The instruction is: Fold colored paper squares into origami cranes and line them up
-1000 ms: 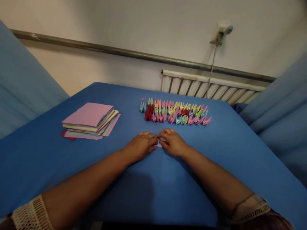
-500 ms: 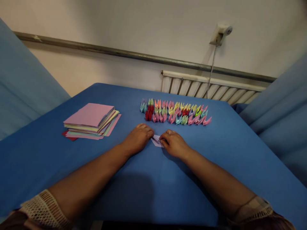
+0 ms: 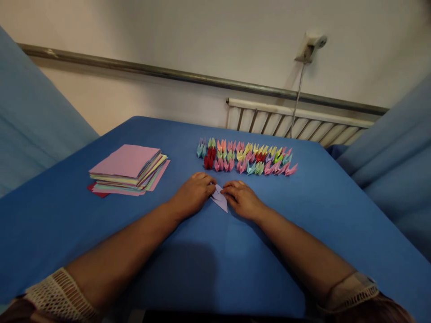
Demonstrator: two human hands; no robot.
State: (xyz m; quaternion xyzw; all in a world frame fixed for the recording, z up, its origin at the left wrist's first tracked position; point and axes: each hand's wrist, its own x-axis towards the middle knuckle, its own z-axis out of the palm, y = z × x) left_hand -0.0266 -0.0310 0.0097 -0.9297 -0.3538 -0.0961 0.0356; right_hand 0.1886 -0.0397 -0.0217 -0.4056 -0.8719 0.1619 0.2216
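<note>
A small folded piece of pale lilac origami paper (image 3: 220, 202) lies on the blue tablecloth between my hands, one pointed corner toward me. My left hand (image 3: 197, 192) is closed, its thumb and fingertips gripping the paper's left side. From the right, my right hand (image 3: 244, 199) has its fingers bent together, the tips on the paper's upper right edge. Those fingertips hide parts of the folds. Just beyond my hands stand rows of small folded paper cranes (image 3: 240, 166) in pink, red, yellow, green and blue.
A stack of coloured square paper (image 3: 126, 161), pink on top, sits at the left of the blue-covered table (image 3: 266, 269). Behind the table are a radiator (image 3: 259, 121), a metal rail (image 3: 168, 75) and a wall socket with a plug (image 3: 308, 47). Blue curtains (image 3: 30, 116) hang at both sides.
The lilac paper has turned, and a pointed corner now reaches toward me. My right fingertips have shifted slightly up and left on it. My left hand has stayed almost in place.
</note>
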